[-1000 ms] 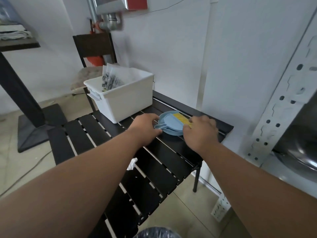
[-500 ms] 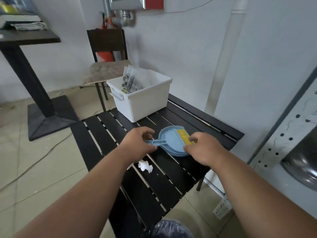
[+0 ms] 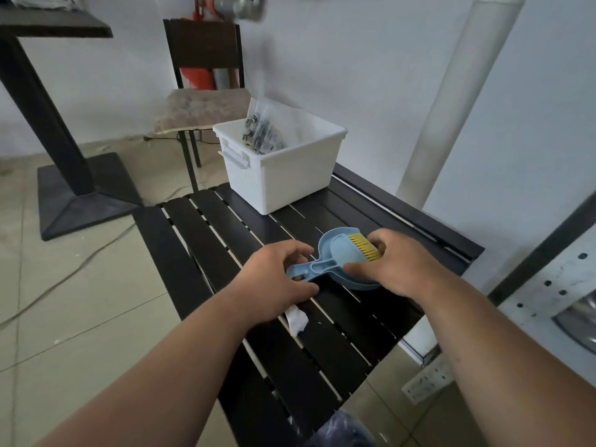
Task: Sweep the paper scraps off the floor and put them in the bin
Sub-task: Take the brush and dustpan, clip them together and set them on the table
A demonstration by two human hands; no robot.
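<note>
Dustpan on table, before box.

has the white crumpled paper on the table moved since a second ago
Cannot tell. The crumpled paper lies on the slatted table just under the left hand as before; the apparent shift looks like head camera motion.

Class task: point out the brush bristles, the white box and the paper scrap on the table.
Bristles [image 3: 364, 247], head view, middle of yellow tuft.
White box [image 3: 283, 179], head view, front wall.
Paper scrap [image 3: 296, 321], head view, its middle.
</note>
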